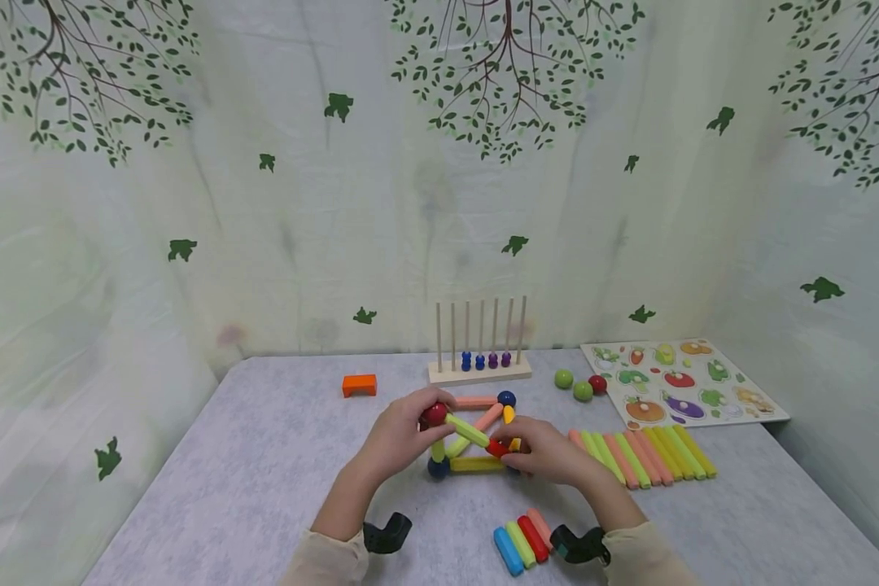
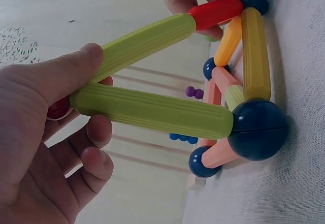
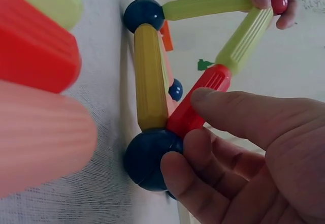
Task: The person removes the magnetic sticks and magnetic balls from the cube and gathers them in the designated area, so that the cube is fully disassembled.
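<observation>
My left hand (image 1: 399, 435) grips a red ball (image 1: 435, 414), its thumb lying over the end of a light green stick (image 2: 147, 41). Another green stick (image 2: 152, 109) runs from that ball down to a dark blue ball (image 2: 256, 130) on the table. With thumb and fingers, my right hand (image 1: 553, 452) pinches a short red stick (image 3: 216, 76), which meets the slanting green one end to end. Its lower end touches a second blue ball (image 3: 152, 155). A yellow stick (image 1: 476, 465) joins both front balls. Behind it lie pink and orange sticks and more blue balls.
A wooden peg rack (image 1: 479, 373) with beads stands at the back. Left of it is an orange block (image 1: 359, 385). On the right are green balls (image 1: 582, 391), a red ball (image 1: 597, 383), a vegetable puzzle board (image 1: 674, 382) and a stick row (image 1: 652, 456). Short sticks (image 1: 520, 543) lie in front.
</observation>
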Tool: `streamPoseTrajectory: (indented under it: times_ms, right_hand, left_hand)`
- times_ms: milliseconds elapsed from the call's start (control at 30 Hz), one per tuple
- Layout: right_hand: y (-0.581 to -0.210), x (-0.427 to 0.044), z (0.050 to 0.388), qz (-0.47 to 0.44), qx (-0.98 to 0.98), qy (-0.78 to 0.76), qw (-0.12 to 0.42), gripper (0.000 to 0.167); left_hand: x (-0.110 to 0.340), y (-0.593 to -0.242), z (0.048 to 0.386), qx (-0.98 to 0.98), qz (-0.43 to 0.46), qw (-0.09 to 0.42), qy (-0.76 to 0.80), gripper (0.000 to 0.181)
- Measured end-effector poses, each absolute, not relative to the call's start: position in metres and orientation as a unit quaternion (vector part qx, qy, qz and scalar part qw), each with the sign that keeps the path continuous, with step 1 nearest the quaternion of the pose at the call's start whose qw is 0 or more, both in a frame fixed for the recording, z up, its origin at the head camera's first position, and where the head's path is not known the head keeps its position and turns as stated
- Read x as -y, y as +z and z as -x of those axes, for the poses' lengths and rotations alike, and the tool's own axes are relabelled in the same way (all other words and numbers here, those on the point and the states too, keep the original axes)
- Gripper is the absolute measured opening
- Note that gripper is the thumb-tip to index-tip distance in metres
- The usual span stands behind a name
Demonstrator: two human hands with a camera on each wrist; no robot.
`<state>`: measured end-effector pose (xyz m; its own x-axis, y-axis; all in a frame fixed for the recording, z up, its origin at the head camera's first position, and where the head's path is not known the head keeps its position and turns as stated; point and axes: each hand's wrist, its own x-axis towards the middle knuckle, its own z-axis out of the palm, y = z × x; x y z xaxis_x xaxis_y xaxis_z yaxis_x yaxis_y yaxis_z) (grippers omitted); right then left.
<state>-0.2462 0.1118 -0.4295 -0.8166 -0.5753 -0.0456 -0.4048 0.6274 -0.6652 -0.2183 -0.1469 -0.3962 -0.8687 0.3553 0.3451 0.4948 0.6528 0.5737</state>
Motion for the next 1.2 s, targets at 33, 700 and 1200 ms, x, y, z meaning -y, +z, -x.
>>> streamPoseTrajectory:
  times_ms: [33, 700, 1200]
  right_hand:
    - [-0.43, -0.111, 0.246, 0.272, -0.893, -0.334, 0.13, 0.019]
    - [-0.432, -0.116, 0.248, 0.225, -0.886, -0.382, 0.138, 0.017]
    - [-0.427, -0.125, 0.25, 0.212, -0.893, -0.38, 0.113, 0.021]
  left_hand:
    - [0.147, -0.396, 0.218, 0.903, 0.238, 0.103, -0.343, 0.029]
    - [0.149, -0.399, 0.22, 0.9, 0.236, 0.122, -0.346, 0.026]
    - [0.147, -0.399, 0.219, 0.895, 0.229, 0.109, -0.366, 0.028]
